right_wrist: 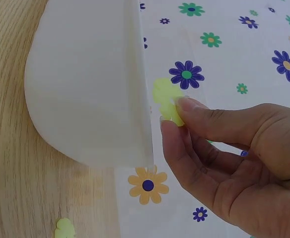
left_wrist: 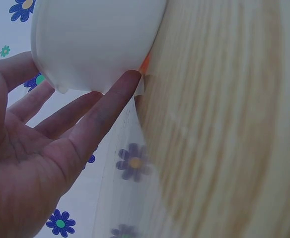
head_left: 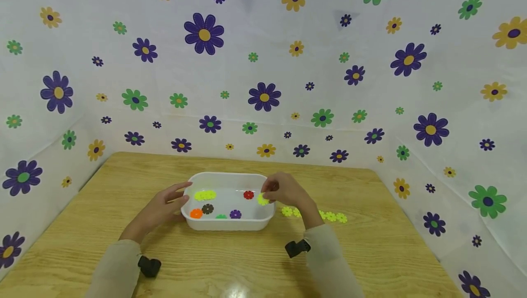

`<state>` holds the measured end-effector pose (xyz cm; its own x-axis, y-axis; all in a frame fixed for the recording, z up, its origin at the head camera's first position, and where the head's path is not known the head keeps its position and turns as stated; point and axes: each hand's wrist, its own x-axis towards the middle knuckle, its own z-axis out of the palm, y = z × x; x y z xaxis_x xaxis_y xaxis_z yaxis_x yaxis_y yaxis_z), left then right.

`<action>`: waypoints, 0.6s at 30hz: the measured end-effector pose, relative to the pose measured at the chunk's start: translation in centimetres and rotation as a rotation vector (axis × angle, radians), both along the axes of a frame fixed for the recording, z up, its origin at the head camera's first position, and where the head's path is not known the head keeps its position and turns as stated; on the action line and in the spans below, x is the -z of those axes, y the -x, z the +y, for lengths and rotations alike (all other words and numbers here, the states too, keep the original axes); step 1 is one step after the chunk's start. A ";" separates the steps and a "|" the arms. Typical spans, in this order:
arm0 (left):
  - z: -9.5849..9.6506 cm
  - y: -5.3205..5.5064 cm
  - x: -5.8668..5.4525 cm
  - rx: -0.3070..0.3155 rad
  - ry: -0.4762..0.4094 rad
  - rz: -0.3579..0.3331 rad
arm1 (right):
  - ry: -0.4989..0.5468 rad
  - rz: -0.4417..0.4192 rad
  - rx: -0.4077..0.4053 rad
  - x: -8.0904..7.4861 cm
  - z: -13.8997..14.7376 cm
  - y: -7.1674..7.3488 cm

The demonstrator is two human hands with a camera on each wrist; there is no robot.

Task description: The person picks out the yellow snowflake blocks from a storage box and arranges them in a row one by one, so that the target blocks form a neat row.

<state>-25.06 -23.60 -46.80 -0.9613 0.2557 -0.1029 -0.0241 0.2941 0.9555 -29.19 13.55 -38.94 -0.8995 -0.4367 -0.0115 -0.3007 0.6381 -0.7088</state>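
Note:
A white plastic basin stands on the table. My left hand touches its left end, and in the left wrist view its fairly straight, spread fingers rest against the outer wall. Over the basin's right end my right hand pinches a yellow-green flower-shaped plastic disc between thumb and fingertips. Inside the basin lie several more yellow-green discs, a red one, an orange one, a brown one, a purple one and a green one, partly hidden by the front wall.
To the basin's right, a row of yellow-green discs lies on the wooden table, partly covered by my right forearm. White sheets printed with flowers surround the back and sides. A black wrist device sits on each sleeve.

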 end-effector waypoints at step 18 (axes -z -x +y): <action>0.1 0.0 -0.1 0.020 -0.012 0.007 | -0.014 -0.004 0.041 -0.3 3.2 -0.4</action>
<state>-25.04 -23.52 -46.74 -0.9567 0.2758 -0.0932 -0.0120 0.2826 0.9592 -28.76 16.74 -38.60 -0.9168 -0.3989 -0.0211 -0.2709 0.6597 -0.7010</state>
